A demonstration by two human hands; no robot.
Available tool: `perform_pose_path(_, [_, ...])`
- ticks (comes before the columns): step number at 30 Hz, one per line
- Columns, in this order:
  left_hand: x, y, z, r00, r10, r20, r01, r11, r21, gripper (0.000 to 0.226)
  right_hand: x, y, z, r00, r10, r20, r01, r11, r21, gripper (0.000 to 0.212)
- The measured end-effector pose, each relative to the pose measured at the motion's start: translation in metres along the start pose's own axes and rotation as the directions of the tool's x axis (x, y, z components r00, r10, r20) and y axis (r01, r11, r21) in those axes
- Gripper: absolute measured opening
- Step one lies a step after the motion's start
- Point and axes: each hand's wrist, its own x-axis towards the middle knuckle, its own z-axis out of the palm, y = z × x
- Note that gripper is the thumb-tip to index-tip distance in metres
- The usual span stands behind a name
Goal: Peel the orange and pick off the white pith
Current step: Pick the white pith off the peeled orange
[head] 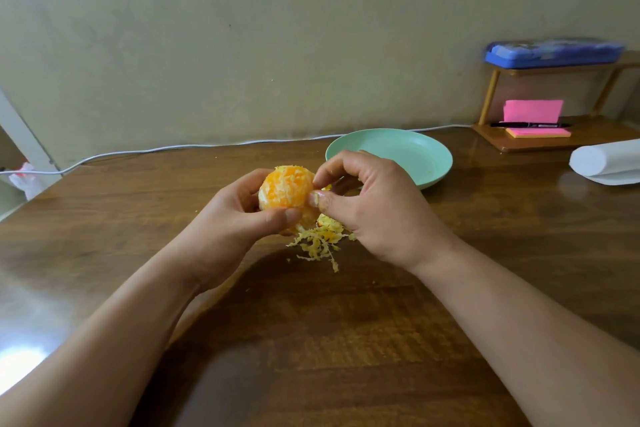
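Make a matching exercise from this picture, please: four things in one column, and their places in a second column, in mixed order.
1 orange
2 pith scraps
3 green plate
4 blue case

A on top of the wooden shelf
B in the left hand
C behind the right hand
D heaped on the table

Pairs: 1-B, 2-D, 3-C, 4-A

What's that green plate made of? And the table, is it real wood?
The green plate looks like matte plastic: even mint colour, soft dull sheen, thin rim. The table looks like dark wood with a glossy varnish: grain streaks run across it and light reflects at its left edge. It may be veneer or laminate; the picture cannot settle that.
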Motion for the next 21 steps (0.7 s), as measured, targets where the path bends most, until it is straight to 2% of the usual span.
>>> perform_pose_path(10, [0.0005, -0.0011, -0.0002, 1.000, 0.013, 0.005, -0.013, 1.000, -0.013, 0.069, 0.0014, 0.0012, -0.0002, 1.000, -0.002, -0.009, 0.002, 0.999, 0.037, 0.011])
perform_pose_path(14, [0.0007, -0.0025, -0.0015, 1.000, 0.013, -0.006, -0.013, 1.000, -0.019, 0.067, 0.0014, 0.0034, -0.0015, 1.000, 0.013, 0.001, -0.013, 0.999, 0.036, 0.019])
perform_pose_path(21, [0.0006, -0.0006, -0.0009, 0.999, 0.033, -0.021, -0.031, 0.998, 0.057, 0.070, 0.0021, 0.0033, -0.0013, 0.999, 0.029, 0.020, -0.031, 0.998, 0.055, 0.011])
